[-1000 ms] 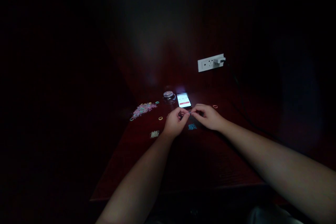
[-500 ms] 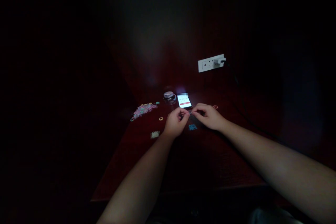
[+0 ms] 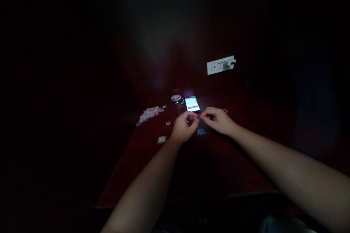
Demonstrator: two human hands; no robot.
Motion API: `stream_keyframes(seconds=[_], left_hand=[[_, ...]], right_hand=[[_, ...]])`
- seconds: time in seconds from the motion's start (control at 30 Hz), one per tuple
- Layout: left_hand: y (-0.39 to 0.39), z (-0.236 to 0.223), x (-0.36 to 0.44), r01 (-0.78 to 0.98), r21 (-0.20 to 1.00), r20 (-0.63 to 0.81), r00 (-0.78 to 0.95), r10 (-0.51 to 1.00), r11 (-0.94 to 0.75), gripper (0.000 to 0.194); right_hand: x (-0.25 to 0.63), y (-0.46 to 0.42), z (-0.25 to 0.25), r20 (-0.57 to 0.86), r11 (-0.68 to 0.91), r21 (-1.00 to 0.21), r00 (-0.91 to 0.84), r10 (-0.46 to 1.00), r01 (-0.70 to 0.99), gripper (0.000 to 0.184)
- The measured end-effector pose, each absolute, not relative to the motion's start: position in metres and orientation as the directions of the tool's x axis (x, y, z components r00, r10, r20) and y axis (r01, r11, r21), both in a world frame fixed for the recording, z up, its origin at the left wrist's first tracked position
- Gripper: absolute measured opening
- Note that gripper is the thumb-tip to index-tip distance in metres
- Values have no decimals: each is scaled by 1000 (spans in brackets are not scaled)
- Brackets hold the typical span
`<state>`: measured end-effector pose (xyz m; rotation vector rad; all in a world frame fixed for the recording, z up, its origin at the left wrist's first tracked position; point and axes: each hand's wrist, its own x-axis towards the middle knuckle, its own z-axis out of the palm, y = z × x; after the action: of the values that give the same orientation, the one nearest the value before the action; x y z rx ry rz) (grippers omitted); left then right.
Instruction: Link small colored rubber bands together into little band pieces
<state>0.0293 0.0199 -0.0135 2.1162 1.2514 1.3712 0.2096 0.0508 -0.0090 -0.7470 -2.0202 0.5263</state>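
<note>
Over the dark red table, the fingertips of my left hand (image 3: 185, 125) and my right hand (image 3: 216, 120) pinch close together. Between them shows a small blue rubber band (image 3: 199, 117), partly hidden by the fingers. Just below lies a little cluster of blue rubber bands (image 3: 201, 131). A pale yellow cluster of bands (image 3: 162, 139) sits left of my left wrist, and a single yellow band (image 3: 168, 123) rests farther up. A lit phone (image 3: 193, 104) lies right behind my hands.
At the left edge is a heap of pink, lilac and green bands (image 3: 151, 114). A clear lidded jar (image 3: 177, 101) stands beside the phone. A reddish band (image 3: 225, 110) lies behind my right hand. The wall socket (image 3: 221, 65) holds a plug with a dark cord.
My fingertips have shifted slightly, both hands still pinched close together around the small band. The objects on the table have stayed in place; the view has moved a little.
</note>
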Motion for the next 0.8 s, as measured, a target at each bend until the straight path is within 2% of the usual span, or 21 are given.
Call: stream_keyframes(seconds=[0.1,0.8], left_hand=[[19,-15,30,499,644,571,191,799,-579,18],[22,-16,29,513,632,589,169,790,-581,11]], right_hand=[[210,51,-10,604,732,-612,-422,677,298,14],[210,51,-10,601,738,-595,-433,671,318,12]])
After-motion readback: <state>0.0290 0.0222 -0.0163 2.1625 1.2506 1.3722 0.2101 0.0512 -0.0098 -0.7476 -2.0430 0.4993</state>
